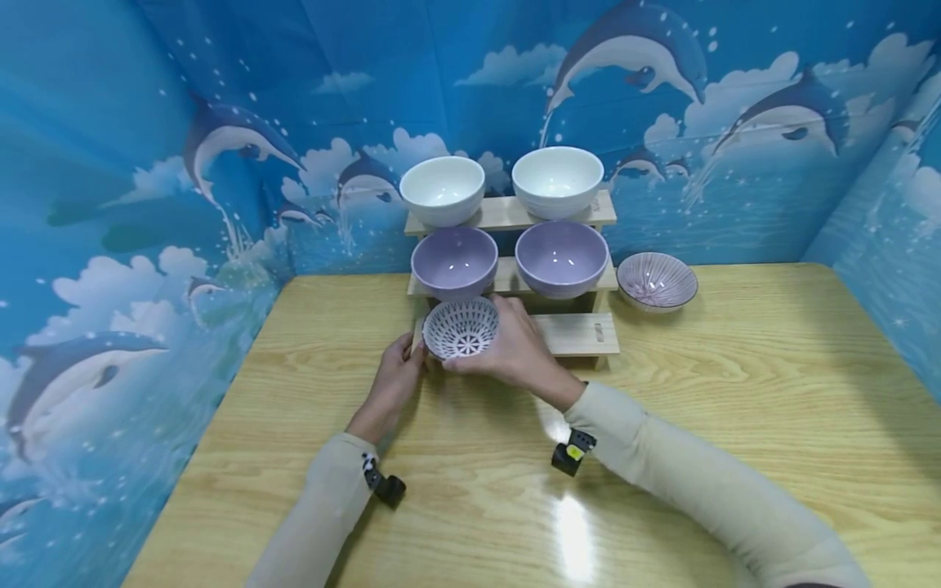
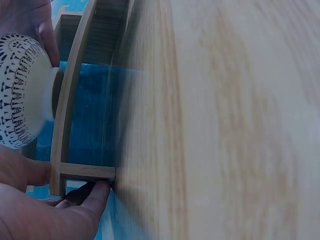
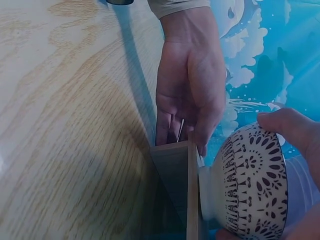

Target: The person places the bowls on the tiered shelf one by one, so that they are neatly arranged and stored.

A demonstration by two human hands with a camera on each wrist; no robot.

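My right hand (image 1: 517,343) grips a small bowl (image 1: 461,325) with a dark pattern on white, fingers at its far side and thumb at the near rim. In the right wrist view the footed base of the bowl (image 3: 250,182) is right at the shelf board, at the left end of the lowest step. My left hand (image 1: 398,371) holds the left end of the wooden tiered rack (image 1: 577,333). The left wrist view shows its thumb and fingers around the rack's end leg (image 2: 87,171).
Two purple bowls (image 1: 456,263) stand on the middle step and two white bowls (image 1: 443,189) on the top one. A shallow striped bowl (image 1: 657,282) sits on the table (image 1: 742,392) right of the rack. A dolphin-print backdrop (image 1: 470,73) encloses the back and sides.
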